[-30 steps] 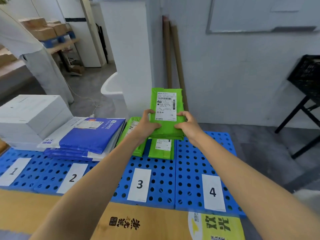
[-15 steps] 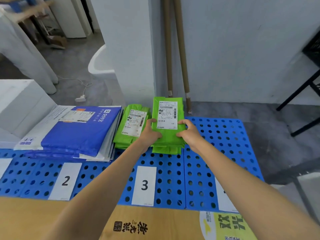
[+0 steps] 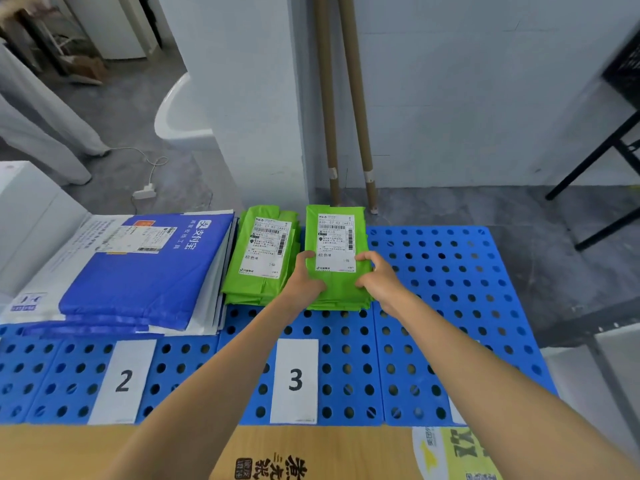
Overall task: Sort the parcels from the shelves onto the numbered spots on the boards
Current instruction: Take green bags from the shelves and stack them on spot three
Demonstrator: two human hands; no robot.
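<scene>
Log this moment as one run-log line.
left hand: grips green parcel | right hand: grips it | parcel: atop green stack behind label 3 | next: likely release

Green parcel (image 3: pixel 335 252), white label up, lies flat atop a green stack (image 3: pixel 341 304) mid-frame on the blue board (image 3: pixel 436 271), behind spot 3 (image 3: pixel 295 380).

Board cards (image 3: pixel 295 380): "2", "3"

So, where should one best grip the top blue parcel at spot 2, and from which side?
Its near edge, at two points, from the front. The blue parcel is wide and flat, so a single grip would likely let it sag; the white box and green pile crowd its sides, while the near edge lies free.
</scene>
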